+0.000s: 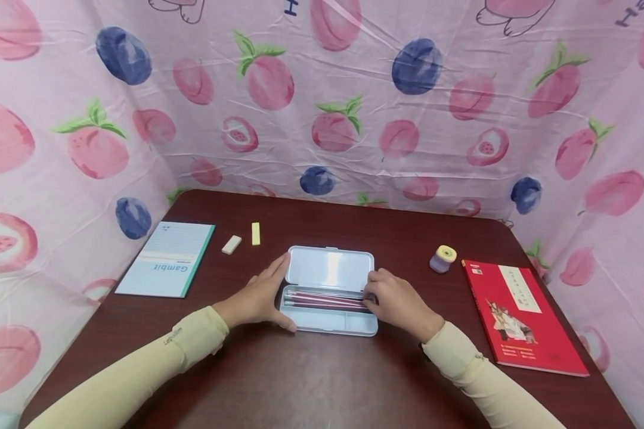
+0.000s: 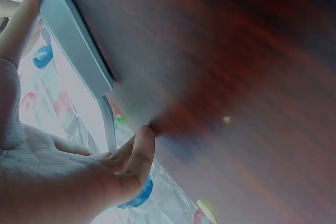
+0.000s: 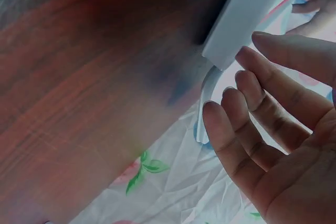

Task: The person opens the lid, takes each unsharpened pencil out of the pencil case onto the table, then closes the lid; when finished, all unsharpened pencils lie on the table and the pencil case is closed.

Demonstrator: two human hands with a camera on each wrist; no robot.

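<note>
A pale blue pencil case [image 1: 322,322] lies on the table with its lid [image 1: 313,266] raised toward the back. Several striped pencils [image 1: 322,300] lie side by side in its rear compartment, eraser ends to the left. My left hand [image 1: 254,298] is spread along the case's left side, thumb at the front corner and fingers beside the lid. At the right end, my right hand [image 1: 399,301] is bent over the pencils' far ends, which it hides. In the right wrist view its fingers [image 3: 249,90] are loosely bent beside the case, with nothing seen between them.
Left of the case lie a blue-and-white notebook [image 1: 166,259], a white eraser [image 1: 231,245] and a small yellow strip [image 1: 255,233]. To the right stand a small purple container with a yellow top [image 1: 443,258] and a red book [image 1: 523,322]. Fruit-print cloth [image 1: 279,137] surrounds the table.
</note>
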